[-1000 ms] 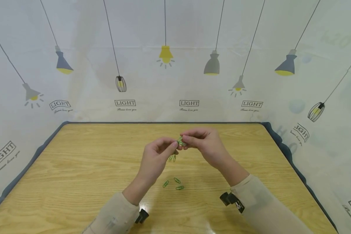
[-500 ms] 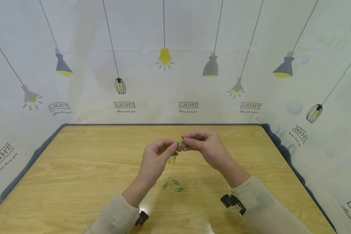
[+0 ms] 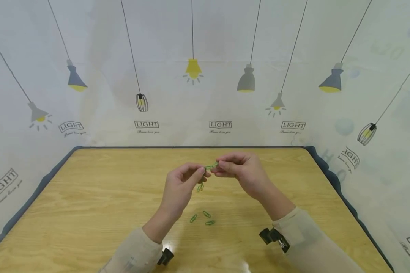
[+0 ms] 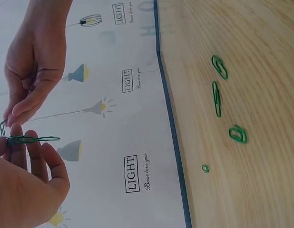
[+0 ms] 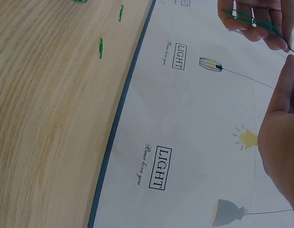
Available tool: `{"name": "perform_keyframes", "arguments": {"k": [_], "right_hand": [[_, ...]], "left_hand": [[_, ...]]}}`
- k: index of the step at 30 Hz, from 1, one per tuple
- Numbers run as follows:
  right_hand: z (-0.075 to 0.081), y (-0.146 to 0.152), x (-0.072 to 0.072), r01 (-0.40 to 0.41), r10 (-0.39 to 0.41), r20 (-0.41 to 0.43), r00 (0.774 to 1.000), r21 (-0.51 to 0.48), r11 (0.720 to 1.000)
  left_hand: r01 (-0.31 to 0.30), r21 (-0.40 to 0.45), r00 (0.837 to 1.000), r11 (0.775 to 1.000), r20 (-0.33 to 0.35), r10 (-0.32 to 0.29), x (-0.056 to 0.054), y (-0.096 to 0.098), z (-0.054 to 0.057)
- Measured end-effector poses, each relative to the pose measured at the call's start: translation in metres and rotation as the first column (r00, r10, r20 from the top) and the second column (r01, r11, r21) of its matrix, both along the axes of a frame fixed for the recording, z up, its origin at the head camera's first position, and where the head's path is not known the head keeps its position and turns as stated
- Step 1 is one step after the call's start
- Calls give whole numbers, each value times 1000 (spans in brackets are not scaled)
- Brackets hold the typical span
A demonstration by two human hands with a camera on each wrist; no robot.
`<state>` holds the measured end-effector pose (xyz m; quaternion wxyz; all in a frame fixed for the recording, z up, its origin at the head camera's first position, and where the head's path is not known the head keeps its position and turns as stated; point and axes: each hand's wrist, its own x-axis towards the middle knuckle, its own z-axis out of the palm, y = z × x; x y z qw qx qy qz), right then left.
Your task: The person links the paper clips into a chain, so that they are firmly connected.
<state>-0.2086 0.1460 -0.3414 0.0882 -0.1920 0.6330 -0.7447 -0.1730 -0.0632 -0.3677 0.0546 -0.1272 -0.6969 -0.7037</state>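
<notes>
- Spreading across the foreground, the wood-grained table (image 3: 99,212) has a pale top, with bright glints of reflected light toward its near side.
- Two beige sleeves (image 3: 133,250) reach over the near part of the table, one toward each side; a small black device (image 3: 165,256) sits at the left cuff, another black unit (image 3: 275,239) at the right, both covering some of the wood.
- Three loose green paper clips (image 3: 206,214) lie well apart from the left and right edges, near one another; the left wrist view also shows a fourth small green piece (image 4: 205,168) on the tabletop, closest to the far edge.
- Above the table's middle, the left hand (image 3: 177,186) pinches a green chain (image 3: 208,167) of clips between thumb and fingers; a few dangling clips (image 3: 200,187) hang below it.
- Level with it, toward the right edge, the right hand (image 3: 249,174) pinches the chain's other end; the fingertips partly hide the chain, held aloft between both hands.
- Dark blue trim (image 3: 191,147) follows the far edge and both sides, bunching beyond the far right corner.
- Behind rises a whitish, lightly creased wall covering (image 3: 167,45), printed with hanging lamps (image 3: 193,67) in yellow, grey and blue, and boxed LIGHT labels (image 3: 220,124).
</notes>
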Motion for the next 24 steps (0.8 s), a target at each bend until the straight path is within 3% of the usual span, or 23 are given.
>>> {"name": "perform_keyframes", "arguments": {"k": [9, 14, 19, 24], "right_hand": [[7, 1, 2, 98, -95, -41, 995, 91, 991], [10, -1, 4, 123, -119, -46, 992, 112, 986], [10, -4, 5, 131, -124, -57, 991, 126, 983], [9, -6, 6, 128, -121, -58, 991, 129, 983]], "left_hand": [[72, -22, 997, 997, 27, -71, 1, 0, -2], [73, -58, 997, 996, 22, -72, 1, 2, 1], [76, -52, 997, 996, -8, -76, 0, 4, 7], [62, -36, 998, 997, -11, -63, 0, 4, 6]]}}
